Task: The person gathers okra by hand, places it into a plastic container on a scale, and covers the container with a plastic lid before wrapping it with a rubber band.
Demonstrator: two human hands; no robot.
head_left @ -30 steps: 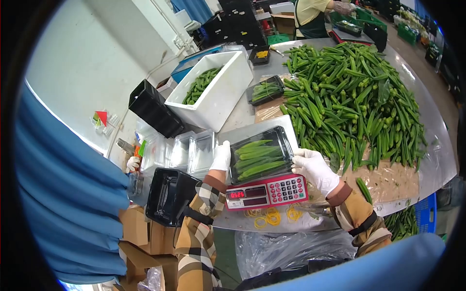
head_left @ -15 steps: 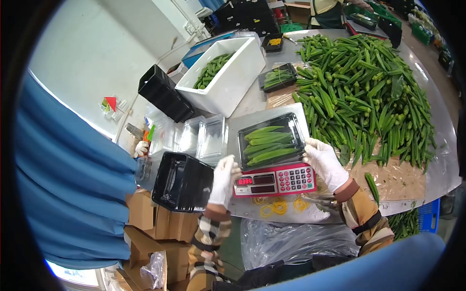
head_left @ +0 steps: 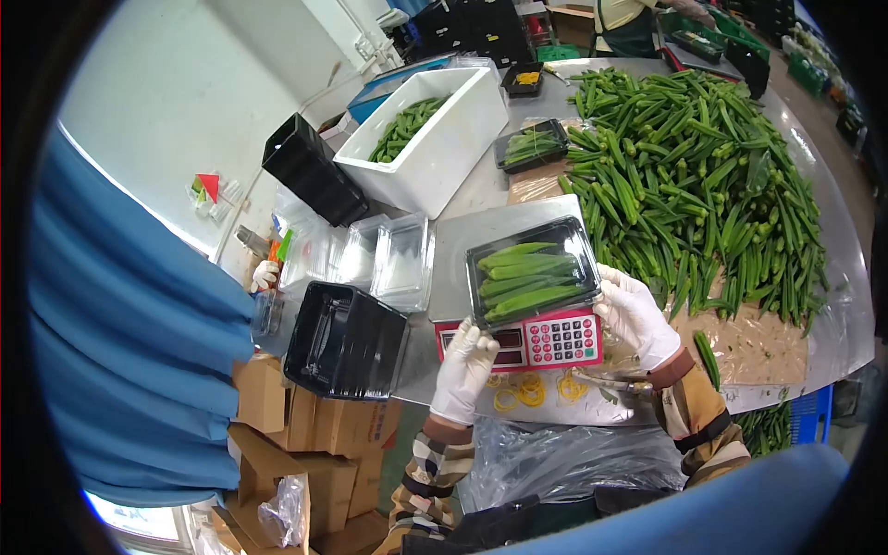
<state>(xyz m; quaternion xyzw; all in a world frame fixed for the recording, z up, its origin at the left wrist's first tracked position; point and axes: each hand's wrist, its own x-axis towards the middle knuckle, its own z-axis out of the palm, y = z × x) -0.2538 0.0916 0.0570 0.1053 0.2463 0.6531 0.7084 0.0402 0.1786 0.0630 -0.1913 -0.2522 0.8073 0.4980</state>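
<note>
Both hands, in white gloves, hold 1 black tray of okra over the scale at the near edge of the worktop. The left hand reaches up from below, its fingers closed on the tray's near left corner and covering part of the scale's display. The right hand grips the tray's right side, fingers curled against the rim. The tray is tilted slightly and sits over the front of the scale's steel platform, above the red keypad; whether it touches the platform cannot be told. Several okra pods lie lengthwise in it, side by side.

Yellow rubber bands lie on the worktop just in front of the scale. To the left of the scale stand clear plastic lids in a stack, and beyond the near left corner an empty black crate rests on cardboard boxes. A white foam box holding okra stands toward the far left of the worktop, with a second filled black tray just to its right. A large heap of loose okra covers the right half of the worktop, and 1 pod lies alone near the right forearm. At the far edge another person in a yellow top stands by dark trays. Blue cloth fills the left side of the view.
</note>
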